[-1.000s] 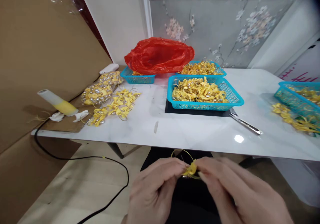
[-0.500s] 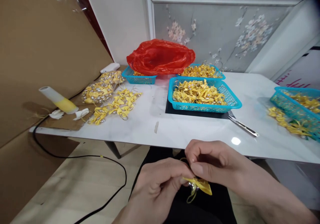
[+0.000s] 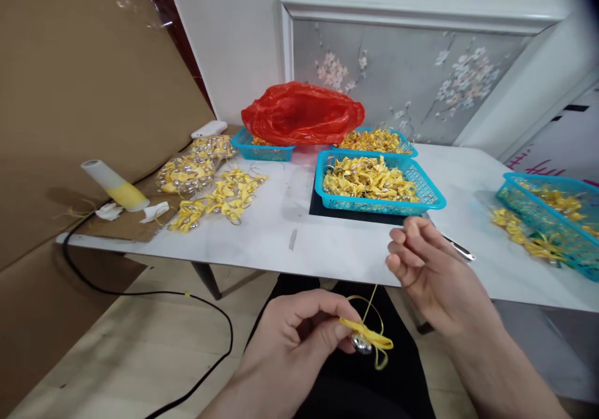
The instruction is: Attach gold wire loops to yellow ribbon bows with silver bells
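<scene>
left hand: pinching a yellow ribbon bow between thumb and fingers, in the near middle, above the lap and short of the bench.
bow: held out to the right of the left fingertips, a silver ball just under it, a small cord loop hanging below.
right hand: raised over the near edge of the bench, to the right of the bow, fingers curled in; whether it grips the thin yellow strand rising from the bow, i cannot tell.
just changed: the right hand has come off the bow, up and to the right; a moment ago its fingers were at the left fingertips.
meaning: the left hand alone now carries the bow, so the handling with both hands at the ribbon seems to have paused.
blue basket: on the bench, far of the hands, filled with similar yellow bows.
metal tool: on the bench just beyond the right hand, partly hidden by it.
loose bows: on the left of the bench, beside a clear bag of more.
</scene>
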Demonstrator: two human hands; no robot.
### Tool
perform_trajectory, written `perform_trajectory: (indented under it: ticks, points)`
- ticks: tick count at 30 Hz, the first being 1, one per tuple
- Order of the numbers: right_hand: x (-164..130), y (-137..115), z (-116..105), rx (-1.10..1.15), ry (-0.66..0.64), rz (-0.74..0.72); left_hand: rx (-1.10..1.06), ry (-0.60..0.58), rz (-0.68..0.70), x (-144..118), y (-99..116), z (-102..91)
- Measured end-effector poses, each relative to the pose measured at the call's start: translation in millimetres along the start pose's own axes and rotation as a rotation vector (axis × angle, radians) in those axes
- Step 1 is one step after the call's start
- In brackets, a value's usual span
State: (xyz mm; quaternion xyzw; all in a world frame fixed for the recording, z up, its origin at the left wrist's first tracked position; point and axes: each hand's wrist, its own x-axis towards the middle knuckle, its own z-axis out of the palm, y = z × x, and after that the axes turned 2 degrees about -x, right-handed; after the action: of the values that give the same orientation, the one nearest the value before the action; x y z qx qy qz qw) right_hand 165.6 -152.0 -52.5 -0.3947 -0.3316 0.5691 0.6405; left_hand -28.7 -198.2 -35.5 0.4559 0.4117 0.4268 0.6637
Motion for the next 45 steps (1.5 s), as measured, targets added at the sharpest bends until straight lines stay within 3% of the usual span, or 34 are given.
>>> perform_trajectory:
  ticks: [6, 12, 15, 18, 20, 23, 30, 33, 35, 38, 42, 45]
  points:
    - [8.9, 5.2, -23.0, -0.209, 0.153, -0.388, -0.006, -0.026, -0.056, -2.2, -0.2, -3.0]
    - [4.3, 8.0, -38.0, -0.420, 0.197, -0.481, 0.031, -0.060, -0.054, -0.9, -3.4, -3.8]
    - [-16.0, -1.0, -32.5, -0.543, 0.032, -0.401, 0.019, -0.040, -0.010, -1.5, -2.5, -2.5]
    - [-42.0, -14.7, -17.9, -0.855, -0.378, -0.293, 0.063, -0.011, 0.038, -2.8, -0.2, -2.3]
    - [-53.8, -20.5, -7.4, -0.908, -0.492, -0.304, 0.128, -0.001, 0.062, -3.7, 0.8, -3.0]
    - [-59.5, -18.1, 2.8, -0.952, -0.526, -0.334, 0.192, 0.005, 0.104, -5.9, 0.1, -5.2]
    - [-61.1, -0.3, 1.8, -0.863, -0.481, -0.313, 0.310, -0.007, 0.106, -10.3, -4.6, -7.3]
    - [-49.5, -4.0, -3.8, -0.582, -0.411, -0.145, 0.279, 0.068, 0.034, -10.9, -3.7, -4.6]
    - [-32.4, -8.4, -8.5, -0.289, -0.230, -0.088, 0.220, 0.113, -0.038, -12.5, -1.9, -2.0]
    - [-1.6, -14.1, -15.6, -0.067, 0.043, -0.218, 0.159, 0.148, -0.102, -15.1, 1.5, 1.8]
    - [23.7, -11.6, -21.2, -0.248, 0.083, -0.449, 0.137, 0.126, -0.107, -14.9, 5.8, 5.1]
    - [29.9, -0.9, -22.2, -0.383, 0.085, -0.501, 0.117, 0.078, -0.121, -12.4, 7.5, 4.8]
